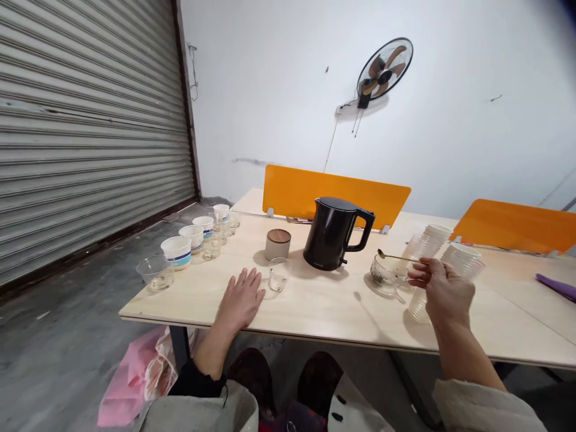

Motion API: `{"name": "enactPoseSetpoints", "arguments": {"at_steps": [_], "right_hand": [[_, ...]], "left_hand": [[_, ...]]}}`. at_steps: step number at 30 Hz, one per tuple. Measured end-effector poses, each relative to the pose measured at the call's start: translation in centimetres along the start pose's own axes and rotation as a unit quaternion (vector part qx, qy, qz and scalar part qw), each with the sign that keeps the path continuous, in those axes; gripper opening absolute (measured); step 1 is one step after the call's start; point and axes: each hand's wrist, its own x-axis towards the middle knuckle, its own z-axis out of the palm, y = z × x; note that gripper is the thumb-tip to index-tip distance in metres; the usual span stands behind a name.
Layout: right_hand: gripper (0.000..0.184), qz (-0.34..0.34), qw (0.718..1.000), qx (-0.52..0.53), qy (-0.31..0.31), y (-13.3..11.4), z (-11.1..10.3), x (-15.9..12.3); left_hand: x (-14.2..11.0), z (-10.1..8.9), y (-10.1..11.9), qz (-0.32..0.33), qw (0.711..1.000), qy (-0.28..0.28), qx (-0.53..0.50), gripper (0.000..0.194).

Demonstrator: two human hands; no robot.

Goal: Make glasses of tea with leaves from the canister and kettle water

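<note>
Nearest are the person's pale sleeves (488, 408), the left one with a black cuff (198, 379) at the wrist, both reaching over a light wood table (324, 318). The left hand (240, 300) lies flat on it, palm down, fingers stretched out and gripping nothing, just beside a clear cup (281, 275) with what look like a few specks at the bottom. The right hand (450, 291) pinches a spoon (400, 258) by its handle end, holding it nearly level in the air, its bowl over a ribbed glass (376, 270) with dark bits in the bottom. Whether the spoon carries anything I can't fairly say from here. It is thin, gold-coloured and long-handled, with a small rounded bowl. Behind the clear cup sits a grey jar (278, 246) with its wooden lid on, and right of that a black kettle (330, 237), lid down, its inside hidden. Along the table's left end run white paper cups (176, 251) with blue bands and more clear tubs (155, 273), some holding small dark bits. Stacked cups (432, 245) stand near the right hand, nested in one another.
</note>
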Motion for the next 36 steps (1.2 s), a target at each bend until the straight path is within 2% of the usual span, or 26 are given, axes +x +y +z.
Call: {"name": "enactPoseSetpoints", "arguments": {"at_steps": [3, 6, 10, 15, 18, 21, 24, 27, 32, 36], "right_hand": [[0.034, 0.036, 0.995, 0.080, -0.052, -0.9, 1.2, -1.8], [0.038, 0.099, 0.976, 0.137, -0.139, -0.9, 3.7, -3.6], [0.043, 0.171, 0.945, 0.165, -0.225, -0.1, 7.8, -5.9], [0.050, 0.199, 0.928, 0.161, -0.271, 0.8, 11.9, -8.2], [0.051, 0.184, 0.928, 0.128, -0.297, 0.8, 13.9, -9.4], [0.049, 0.138, 0.931, 0.071, -0.331, 0.7, 15.7, -10.8], [0.042, 0.082, 0.922, -0.002, -0.378, 0.8, 17.5, -11.8], [0.036, 0.053, 0.912, -0.051, -0.403, 0.9, 18.9, -11.9], [0.027, -0.017, 0.923, -0.113, -0.367, 0.6, 19.5, -11.1], [0.029, -0.039, 0.906, -0.130, -0.402, 0.2, 19.3, -11.7]], "left_hand": [[0.2, -0.5, 0.1, 0.001, 0.998, 0.033, -0.052, 0.063], [0.9, -1.0, 0.7, -0.010, 0.985, 0.048, -0.168, 0.073], [2.4, -0.8, 1.8, -0.004, 0.932, 0.075, -0.353, 0.097], [3.9, 0.3, 2.7, -0.014, 0.878, 0.102, -0.468, 0.111], [4.3, 0.4, 3.0, -0.028, 0.871, 0.102, -0.480, 0.112], [4.5, 0.3, 3.3, -0.027, 0.869, 0.097, -0.484, 0.109], [4.5, 0.4, 3.6, -0.019, 0.852, 0.096, -0.515, 0.091], [4.4, 0.7, 3.7, -0.017, 0.838, 0.113, -0.534, 0.076], [4.4, 1.1, 3.7, -0.011, 0.829, 0.141, -0.542, 0.073], [4.3, 1.1, 3.8, -0.015, 0.818, 0.135, -0.558, 0.072]]}}
